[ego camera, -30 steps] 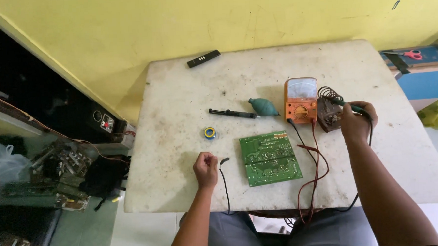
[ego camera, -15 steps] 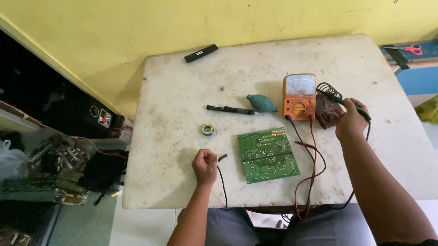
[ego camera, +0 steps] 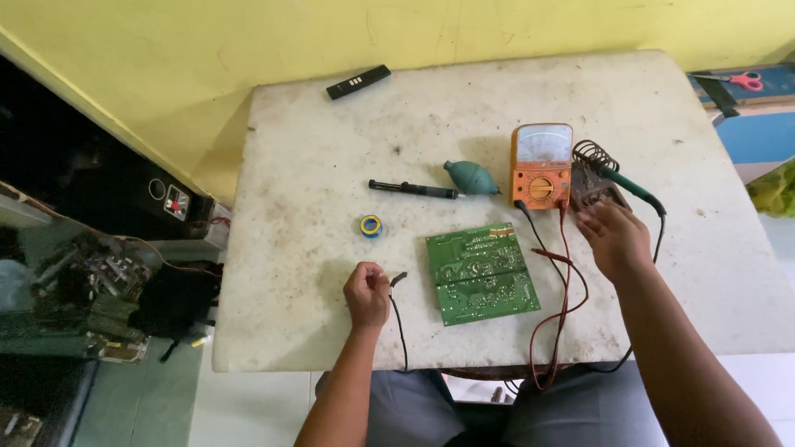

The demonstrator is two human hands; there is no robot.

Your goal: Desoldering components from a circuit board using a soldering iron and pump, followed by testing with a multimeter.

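My left hand (ego camera: 367, 295) is curled into a fist on the white table (ego camera: 314, 164), pinching a black test lead (ego camera: 397, 279) whose cable runs off the front edge. Just to its right lies a green circuit board (ego camera: 482, 273). My right hand (ego camera: 614, 236) rests beyond the board's right side, its fingers touching the base of the soldering stand (ego camera: 592, 181), with nothing visible in it. A green-handled soldering iron (ego camera: 626, 183) sits in that stand. An orange multimeter (ego camera: 542, 166) stands left of the stand, and its red leads (ego camera: 563, 279) loop past my right wrist.
A teal bulb blower with a black stem (ego camera: 454, 182), a small blue and yellow roll (ego camera: 371, 225) and a black remote (ego camera: 358, 81) lie on the table. Red scissors (ego camera: 747, 80) rest on a blue box at right. Electronic clutter (ego camera: 96, 281) fills the floor at left.
My right hand has drawn back from the soldering iron's handle to the near side of the stand. My left hand stays put with the black lead.
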